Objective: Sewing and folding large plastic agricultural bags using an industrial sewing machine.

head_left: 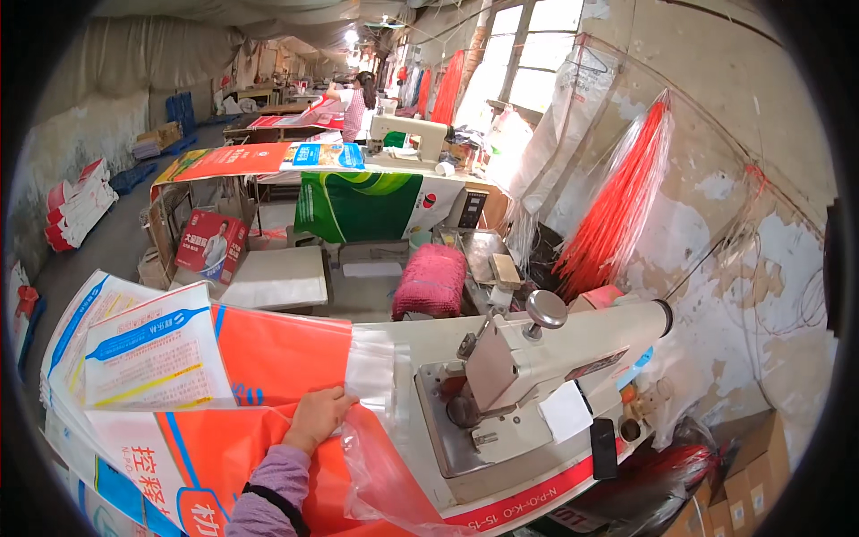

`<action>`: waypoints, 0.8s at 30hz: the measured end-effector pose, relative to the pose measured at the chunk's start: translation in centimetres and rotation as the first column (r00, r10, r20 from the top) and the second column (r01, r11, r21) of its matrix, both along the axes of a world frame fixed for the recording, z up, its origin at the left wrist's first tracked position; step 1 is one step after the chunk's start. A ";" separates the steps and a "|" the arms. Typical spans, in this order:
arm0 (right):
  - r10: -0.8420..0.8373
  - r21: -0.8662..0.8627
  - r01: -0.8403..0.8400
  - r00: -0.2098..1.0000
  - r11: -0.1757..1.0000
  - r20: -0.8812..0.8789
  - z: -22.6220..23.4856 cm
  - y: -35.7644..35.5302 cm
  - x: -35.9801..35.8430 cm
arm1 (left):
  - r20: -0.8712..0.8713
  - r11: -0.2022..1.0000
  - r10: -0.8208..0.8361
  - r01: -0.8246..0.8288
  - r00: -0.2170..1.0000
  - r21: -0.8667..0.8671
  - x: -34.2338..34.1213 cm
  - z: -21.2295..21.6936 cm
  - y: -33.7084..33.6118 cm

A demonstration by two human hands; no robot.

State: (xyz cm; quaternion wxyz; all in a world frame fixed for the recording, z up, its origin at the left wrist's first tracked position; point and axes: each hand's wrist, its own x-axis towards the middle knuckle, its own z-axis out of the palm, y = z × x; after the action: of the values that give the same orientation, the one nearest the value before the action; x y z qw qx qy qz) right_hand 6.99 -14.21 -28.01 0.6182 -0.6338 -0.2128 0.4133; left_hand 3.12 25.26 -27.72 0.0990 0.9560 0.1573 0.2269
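My left hand [318, 418], in a lavender sleeve with a black band, is closed on the edge of an orange and white printed sack [264, 434]. A clear plastic liner [380, 465] sticks out of the sack's mouth beside my fingers. Behind it lies another orange sack [286, 345], with a white end that has blue and yellow stripes. More printed sacks are piled under these at the left. To the right of the hand stands a beige industrial sewing machine [555, 367] on its steel bed. My right hand does not show.
A dark phone [604, 449] and white paper [565, 412] rest by the machine. Beyond are a pink padded seat [431, 279], a red box [210, 246] and a second sewing machine [407, 134]. Red and white strands [622, 197] hang on the wall. Another person [355, 106] works farther back.
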 end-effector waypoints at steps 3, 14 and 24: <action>-0.064 0.009 0.063 0.997 0.998 0.050 -0.1 0.1 -0.2 | 0.029 1.000 -0.006 0.006 1.000 -0.004 0.1 0.2 0.0; -0.063 -0.019 0.063 0.997 0.998 0.037 0.3 0.0 -0.3 | -0.012 1.000 0.005 -0.005 1.000 0.007 0.1 0.0 0.1; 0.018 0.044 -0.022 0.995 0.999 0.094 1.3 -0.2 0.2 | -0.020 1.000 0.011 -0.011 1.000 -0.009 0.2 -1.2 0.6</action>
State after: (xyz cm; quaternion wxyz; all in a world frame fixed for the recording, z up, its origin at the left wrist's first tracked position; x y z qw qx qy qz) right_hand 7.23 -14.44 -26.76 0.6175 -0.6361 -0.2572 0.3847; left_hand 3.29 25.81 -28.94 0.1004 0.9570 0.1645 0.2170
